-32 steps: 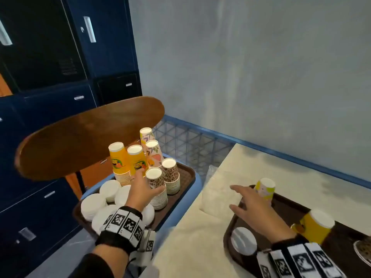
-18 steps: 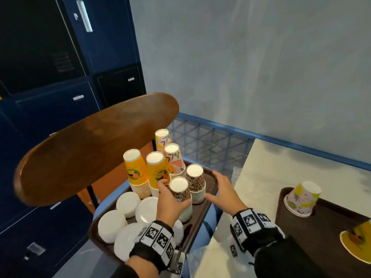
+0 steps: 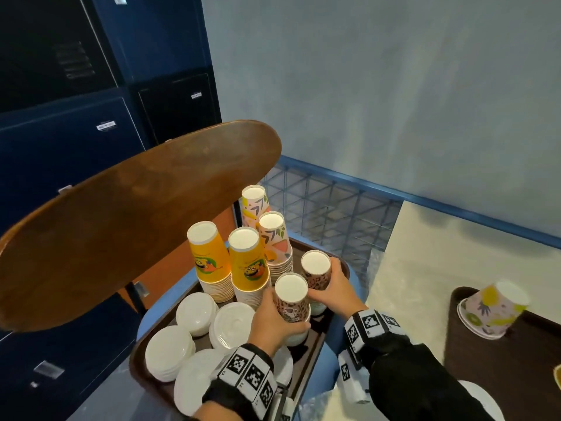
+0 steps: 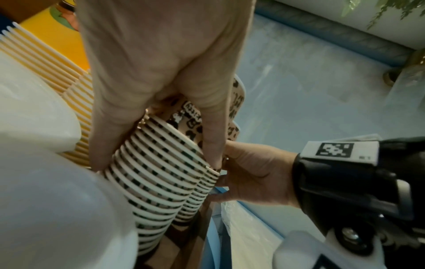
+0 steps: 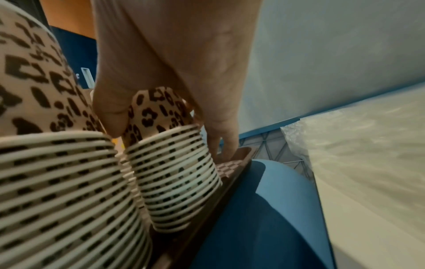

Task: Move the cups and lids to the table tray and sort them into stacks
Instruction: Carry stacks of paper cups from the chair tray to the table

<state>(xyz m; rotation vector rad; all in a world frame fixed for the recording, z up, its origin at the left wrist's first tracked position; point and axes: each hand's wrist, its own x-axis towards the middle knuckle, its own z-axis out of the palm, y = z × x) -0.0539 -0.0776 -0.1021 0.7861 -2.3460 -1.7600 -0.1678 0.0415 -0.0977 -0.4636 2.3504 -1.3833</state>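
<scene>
On a brown tray (image 3: 303,369) resting on a blue chair seat stand upside-down cup stacks: two orange (image 3: 209,262), two pastel floral (image 3: 273,238) and two leopard-print. My left hand (image 3: 273,317) grips the near leopard stack (image 3: 291,299) (image 4: 165,163), thumb and fingers round its top cups. My right hand (image 3: 334,290) grips the far leopard stack (image 3: 315,268) (image 5: 170,145). White lids (image 3: 200,311) lie in piles at the tray's near left. On the table tray (image 3: 485,366) at the right sits a floral cup stack (image 3: 491,311).
The chair's curved wooden back (image 3: 121,220) rises close behind the cup stacks. Dark blue lockers (image 3: 76,117) fill the left. A cream table (image 3: 425,262) lies to the right, with a blue rail and grid panel (image 3: 334,208) along the wall.
My right hand has left the table tray, crossed left to the chair tray and taken hold of the far leopard stack. My left hand has stayed on the near leopard stack.
</scene>
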